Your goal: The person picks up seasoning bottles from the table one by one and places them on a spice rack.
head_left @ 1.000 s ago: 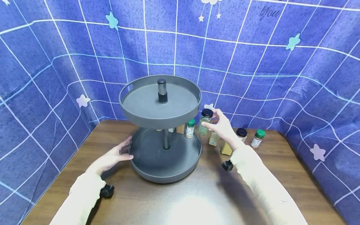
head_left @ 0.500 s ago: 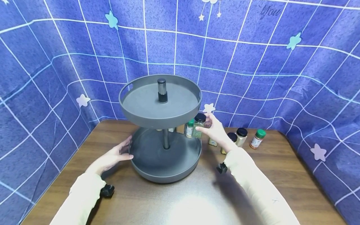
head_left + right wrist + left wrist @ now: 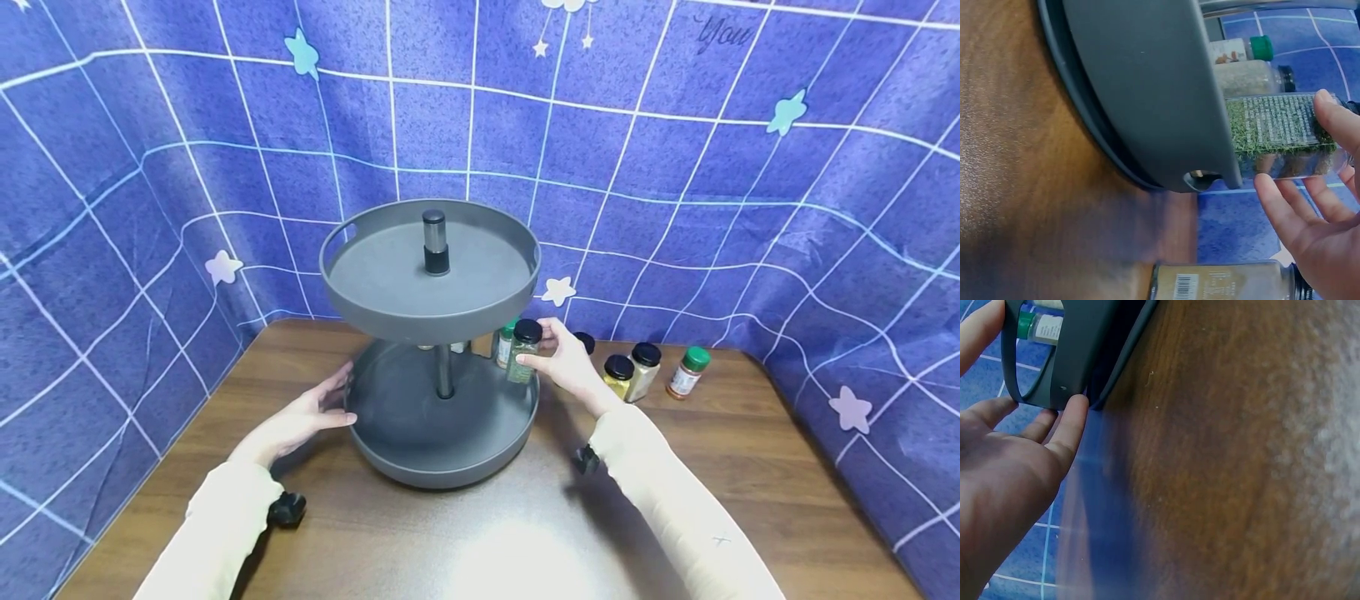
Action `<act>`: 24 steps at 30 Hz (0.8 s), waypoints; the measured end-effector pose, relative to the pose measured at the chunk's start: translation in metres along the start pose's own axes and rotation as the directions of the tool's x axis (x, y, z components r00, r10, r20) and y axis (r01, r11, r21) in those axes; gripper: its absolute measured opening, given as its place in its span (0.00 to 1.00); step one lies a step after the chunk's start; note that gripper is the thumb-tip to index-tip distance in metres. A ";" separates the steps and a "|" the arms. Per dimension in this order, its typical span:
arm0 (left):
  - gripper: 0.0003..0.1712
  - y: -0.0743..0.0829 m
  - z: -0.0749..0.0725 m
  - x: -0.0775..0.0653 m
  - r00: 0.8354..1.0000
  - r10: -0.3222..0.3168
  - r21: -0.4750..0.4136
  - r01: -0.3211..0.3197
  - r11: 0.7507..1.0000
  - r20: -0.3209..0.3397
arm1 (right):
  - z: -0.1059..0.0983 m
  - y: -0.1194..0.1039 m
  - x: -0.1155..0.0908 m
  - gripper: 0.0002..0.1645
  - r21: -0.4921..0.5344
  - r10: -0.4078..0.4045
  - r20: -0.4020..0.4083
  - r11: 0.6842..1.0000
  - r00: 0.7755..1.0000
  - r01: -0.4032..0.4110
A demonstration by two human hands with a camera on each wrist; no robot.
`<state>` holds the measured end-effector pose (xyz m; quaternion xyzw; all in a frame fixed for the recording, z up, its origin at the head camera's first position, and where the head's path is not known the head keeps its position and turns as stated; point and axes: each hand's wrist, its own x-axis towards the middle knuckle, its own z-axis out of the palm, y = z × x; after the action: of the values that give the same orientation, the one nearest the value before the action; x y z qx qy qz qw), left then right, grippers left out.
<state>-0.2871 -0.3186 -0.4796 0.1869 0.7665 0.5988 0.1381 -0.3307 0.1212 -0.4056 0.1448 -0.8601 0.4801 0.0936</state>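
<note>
A dark grey two-tier turntable (image 3: 442, 477) stands on the wooden table, its upper tray (image 3: 390, 292) held up by a central post. My right hand (image 3: 567, 364) holds a clear spice jar (image 3: 522, 358) of green dried herbs, with a black lid, over the right rim of the lower tray. Thumb and fingers pinch the spice jar from opposite sides in the right wrist view; its bottom is hidden behind the tray wall. My left hand (image 3: 300, 419) touches the left rim of the lower tray, its fingers (image 3: 1071, 428) fairly straight against the wall.
A green-capped jar (image 3: 505, 346) and other containers stand at the back of the lower tray, partly hidden. Right of the turntable are a yellow jar (image 3: 618, 379), a pale jar (image 3: 642, 372) and a green-capped jar of red spice (image 3: 686, 375). A blue curtain (image 3: 675, 167) hangs behind.
My right hand has carried the herb jar left and down, from beside the turntable to over the lower tray's right rim. The left hand has stayed in place.
</note>
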 end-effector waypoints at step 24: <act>0.53 0.001 0.000 0.000 1.000 -0.010 -0.003 0.010 1.000 -0.004 | 0.018 0.020 -0.003 0.34 -0.006 -0.007 -0.010 1.000 1.000 0.007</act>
<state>-0.2872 -0.3179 -0.4791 0.1817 0.7666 0.5998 0.1396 -0.3353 0.1160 -0.4318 0.1452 -0.8605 0.4779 0.1003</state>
